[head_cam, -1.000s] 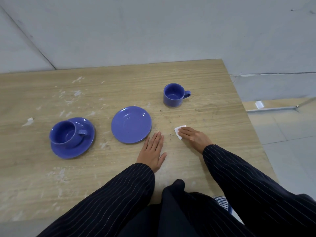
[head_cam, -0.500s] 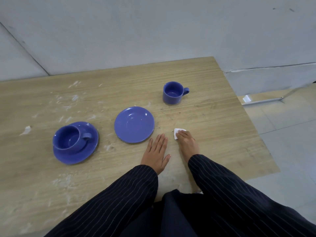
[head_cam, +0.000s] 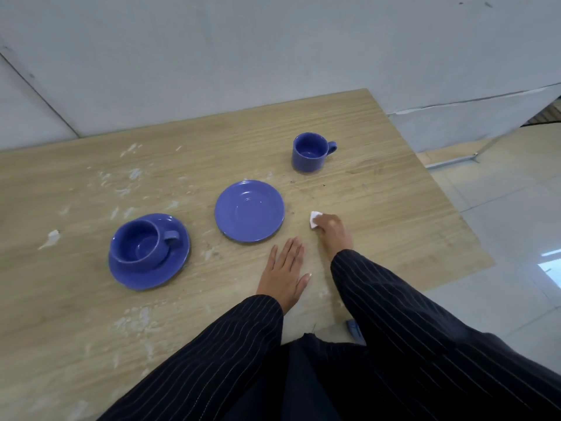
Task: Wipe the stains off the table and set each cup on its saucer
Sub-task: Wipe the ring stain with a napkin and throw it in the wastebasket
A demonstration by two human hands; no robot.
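Observation:
My right hand (head_cam: 333,230) presses a small white tissue (head_cam: 314,218) onto the wooden table (head_cam: 394,208), just right of an empty blue saucer (head_cam: 249,210). My left hand (head_cam: 285,273) lies flat and open on the table below that saucer. A blue cup (head_cam: 309,151) stands alone on the table behind the saucer, handle to the right. At the left, another blue cup (head_cam: 140,244) sits on its own blue saucer (head_cam: 170,268). Small dark specks (head_cam: 293,213) mark the wood between the empty saucer and the tissue.
White smears and crumbs (head_cam: 127,183) are scattered over the left half of the table and near the front edge (head_cam: 136,320). A grey wall (head_cam: 273,56) stands behind the table. The table's right edge drops to a tiled floor (head_cam: 516,223).
My right hand with the tissue has slid a little left and away from me, toward the empty saucer. The left hand stays flat. The camera view has shifted.

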